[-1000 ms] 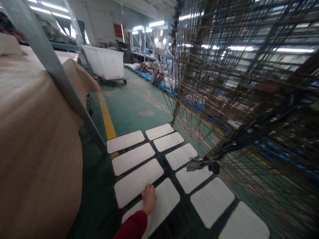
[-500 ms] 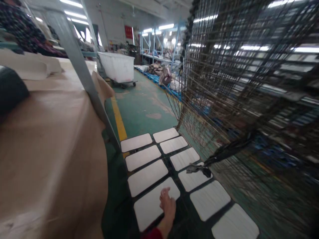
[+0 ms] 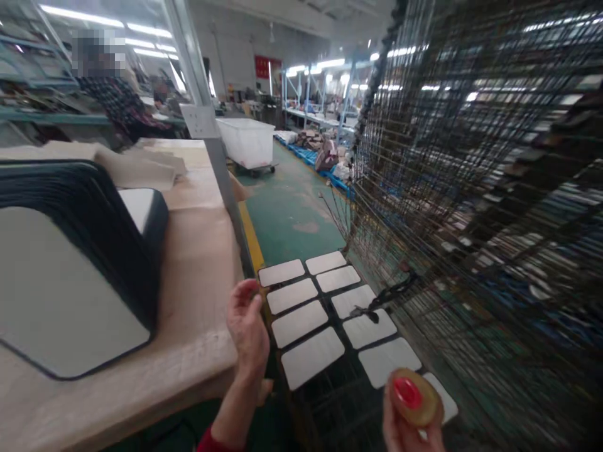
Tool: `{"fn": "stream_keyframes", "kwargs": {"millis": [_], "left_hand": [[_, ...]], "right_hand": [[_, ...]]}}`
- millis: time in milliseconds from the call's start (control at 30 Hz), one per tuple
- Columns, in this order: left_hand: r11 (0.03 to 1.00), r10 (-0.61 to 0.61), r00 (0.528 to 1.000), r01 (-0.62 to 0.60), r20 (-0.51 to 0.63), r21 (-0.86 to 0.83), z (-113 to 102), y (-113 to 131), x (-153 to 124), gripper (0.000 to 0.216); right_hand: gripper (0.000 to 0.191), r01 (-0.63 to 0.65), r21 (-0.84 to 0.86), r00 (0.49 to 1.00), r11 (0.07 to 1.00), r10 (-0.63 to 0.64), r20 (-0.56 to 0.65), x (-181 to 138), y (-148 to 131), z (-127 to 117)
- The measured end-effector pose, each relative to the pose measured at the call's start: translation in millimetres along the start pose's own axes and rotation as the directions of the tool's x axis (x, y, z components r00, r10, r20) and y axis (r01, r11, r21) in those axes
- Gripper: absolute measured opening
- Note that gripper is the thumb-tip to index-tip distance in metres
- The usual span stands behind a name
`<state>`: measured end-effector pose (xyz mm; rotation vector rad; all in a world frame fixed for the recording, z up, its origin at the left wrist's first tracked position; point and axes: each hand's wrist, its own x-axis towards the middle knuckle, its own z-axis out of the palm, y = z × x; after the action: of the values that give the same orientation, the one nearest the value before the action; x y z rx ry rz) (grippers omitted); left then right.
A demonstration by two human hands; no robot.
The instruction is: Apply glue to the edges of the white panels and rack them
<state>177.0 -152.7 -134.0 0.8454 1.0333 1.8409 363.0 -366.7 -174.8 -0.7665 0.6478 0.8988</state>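
Round red-capped object [image 3: 413, 397] in right hand [image 3: 405, 427], frame-cropped; left hand [image 3: 248, 326] open, empty.

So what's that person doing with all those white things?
The person's left hand hangs open at the edge of the paper-covered table, holding nothing. The right hand holds a small round brush with red bristles. White panels lie in two rows on a wire rack below. A stack of dark-edged panels rests on the table.
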Motion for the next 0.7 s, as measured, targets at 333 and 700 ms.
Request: {"fn": "stream_keyframes", "kwargs": {"millis": [333,700], "left_hand": [[0.983,0.178,0.973,-0.184,-0.147,-0.025,-36,85,54,0.034],[1.000,0.011,1.000,-0.011,0.002,-0.014,-32,71,26,0.026]], "right_hand": [[0.035,0.019,0.083,0.999,0.996,-0.022,0.039,-53,13,75],[0.039,0.066,0.041,0.998,0.997,-0.066,-0.010,-35,8,54]]}}
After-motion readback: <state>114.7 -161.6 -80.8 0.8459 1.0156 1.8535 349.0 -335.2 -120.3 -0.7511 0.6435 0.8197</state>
